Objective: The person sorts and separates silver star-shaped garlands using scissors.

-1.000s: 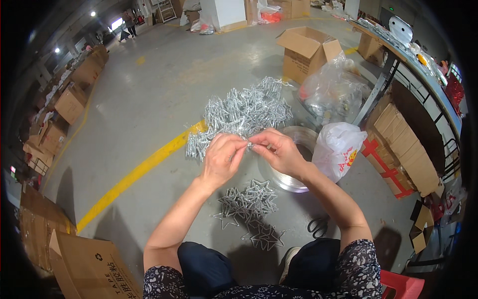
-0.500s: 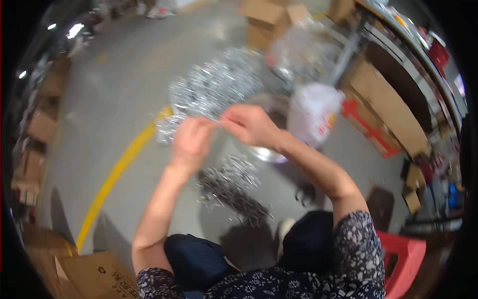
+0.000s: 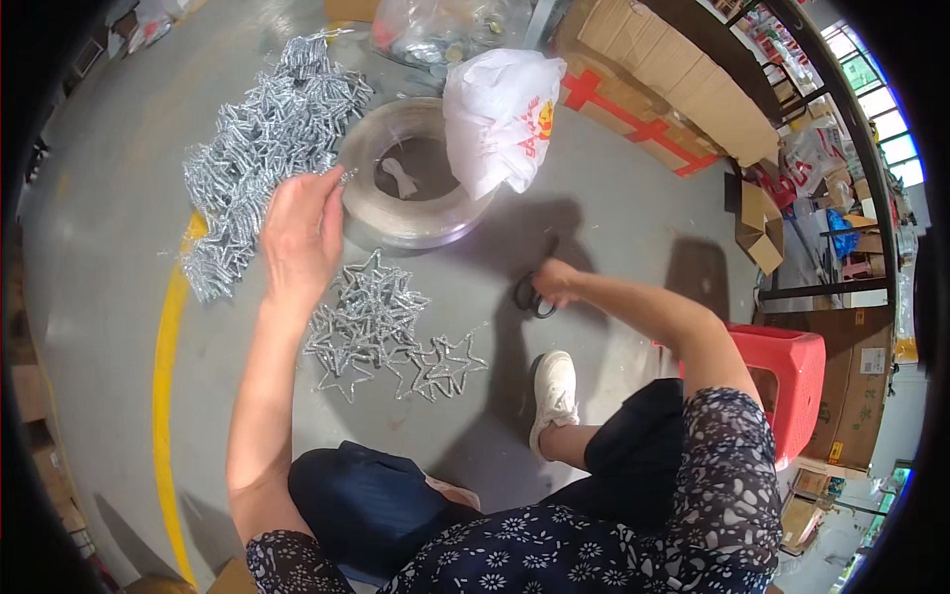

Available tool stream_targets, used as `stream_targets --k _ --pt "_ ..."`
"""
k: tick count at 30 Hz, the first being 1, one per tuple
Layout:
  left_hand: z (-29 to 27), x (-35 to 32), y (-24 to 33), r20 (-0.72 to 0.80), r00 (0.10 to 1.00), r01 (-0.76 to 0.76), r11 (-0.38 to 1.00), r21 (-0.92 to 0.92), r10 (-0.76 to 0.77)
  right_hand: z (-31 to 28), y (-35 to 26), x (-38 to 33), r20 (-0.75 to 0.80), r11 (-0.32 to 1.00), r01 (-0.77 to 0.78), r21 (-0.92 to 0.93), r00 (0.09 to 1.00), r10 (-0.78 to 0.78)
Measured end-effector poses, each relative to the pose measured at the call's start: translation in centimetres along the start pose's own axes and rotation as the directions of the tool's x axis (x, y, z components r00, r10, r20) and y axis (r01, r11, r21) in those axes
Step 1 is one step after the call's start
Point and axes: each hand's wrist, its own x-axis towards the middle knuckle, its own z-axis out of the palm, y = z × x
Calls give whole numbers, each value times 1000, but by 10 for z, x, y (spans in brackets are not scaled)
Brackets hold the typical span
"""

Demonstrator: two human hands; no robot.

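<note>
My left hand (image 3: 300,233) is raised in front of the silver pile, thumb and fingers pinched together. A tiny silvery bit shows at its fingertips; what it belongs to is hidden. Low over the floor to the right, my right hand (image 3: 556,282) closes on black-handled scissors (image 3: 535,300), its fingers partly covering them. Between my arms a small heap of silver tinsel star outlines (image 3: 371,317) lies on the floor. A larger pile of silver tinsel pieces (image 3: 267,139) spreads beyond my left hand.
A ring-shaped coil of clear material (image 3: 416,223) lies ahead, with a white plastic bag (image 3: 500,124) on its right side. Behind are a clear bag (image 3: 435,35) and a red-taped carton (image 3: 643,124). A red stool (image 3: 792,386) stands at my right.
My hands were together over the floor; the right has moved down and right to the scissors, while the left stays raised. The view has shifted to the right.
</note>
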Motion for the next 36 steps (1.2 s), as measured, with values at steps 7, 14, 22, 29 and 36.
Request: stream_targets --k 7,14,22,29,36 --pt "-17 -2 -14 19 988 157 985 -75 -156 26 37 14 -188 990 -104 100 975 122" --pt "-21 -18 -45 131 709 623 529 -576 -693 38 36 20 -171 868 92 489 985 -9" --pt "-78 -33 -78 242 566 628 221 -746 -788 70 -62 -77 53 576 121 809 960 -276" --pt "-117 -44 -80 249 592 647 268 -714 -766 15 -137 -141 100 648 697 306 653 -750" --pt "-111 -30 -42 182 670 700 530 -479 -720 -31 -200 -205 -97 452 873 -184 441 -892"
